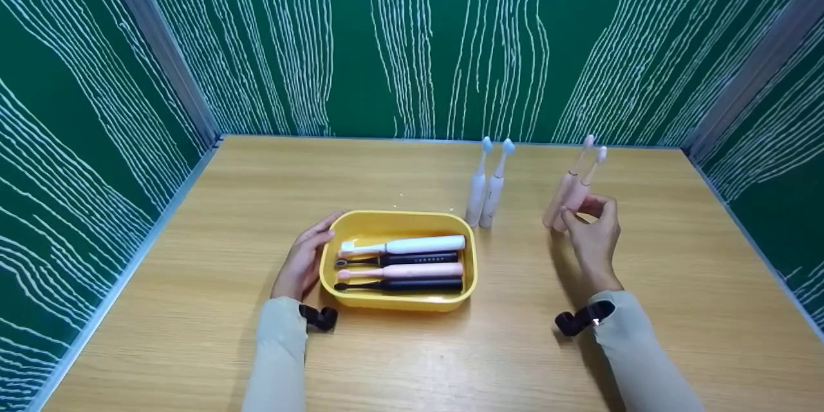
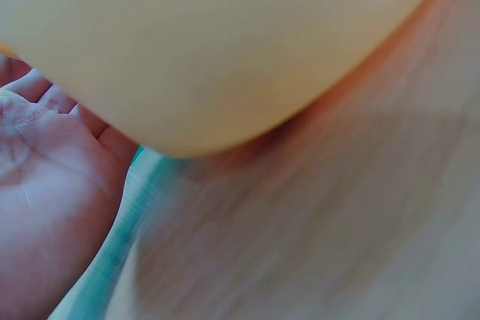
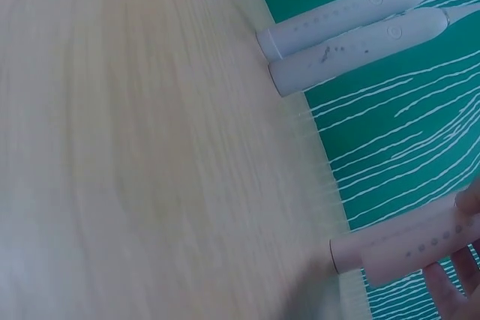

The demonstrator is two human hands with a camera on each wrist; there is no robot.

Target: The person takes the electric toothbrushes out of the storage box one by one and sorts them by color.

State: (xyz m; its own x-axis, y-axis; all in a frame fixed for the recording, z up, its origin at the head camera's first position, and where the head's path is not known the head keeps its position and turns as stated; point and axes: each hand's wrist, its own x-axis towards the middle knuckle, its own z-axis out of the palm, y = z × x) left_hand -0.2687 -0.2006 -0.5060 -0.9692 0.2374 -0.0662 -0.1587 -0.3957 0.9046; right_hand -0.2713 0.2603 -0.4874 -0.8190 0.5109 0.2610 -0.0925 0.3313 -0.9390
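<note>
My right hand (image 1: 595,238) pinches the nearer of two upright pink electric toothbrushes (image 1: 576,196) between thumb and fingers. The other pink electric toothbrush (image 1: 559,199) stands right against it; in the right wrist view their handles (image 3: 405,249) overlap. On the left, my left hand (image 1: 306,257) rests along the outer left wall of a yellow bin (image 1: 399,304), its thumb by the rim. In the bin lie a white toothbrush (image 1: 425,244), a pink one (image 1: 425,270) and two black ones (image 1: 421,285), side by side. The left wrist view shows the palm (image 2: 52,185), fingertips hidden behind the bin.
Two white electric toothbrushes (image 1: 492,196) with pale blue heads stand upright between the bin and the pink pair. The wooden table (image 1: 386,367) meets green walls with white wavy lines (image 1: 399,45) at the back and sides. Small white specks lie behind the bin.
</note>
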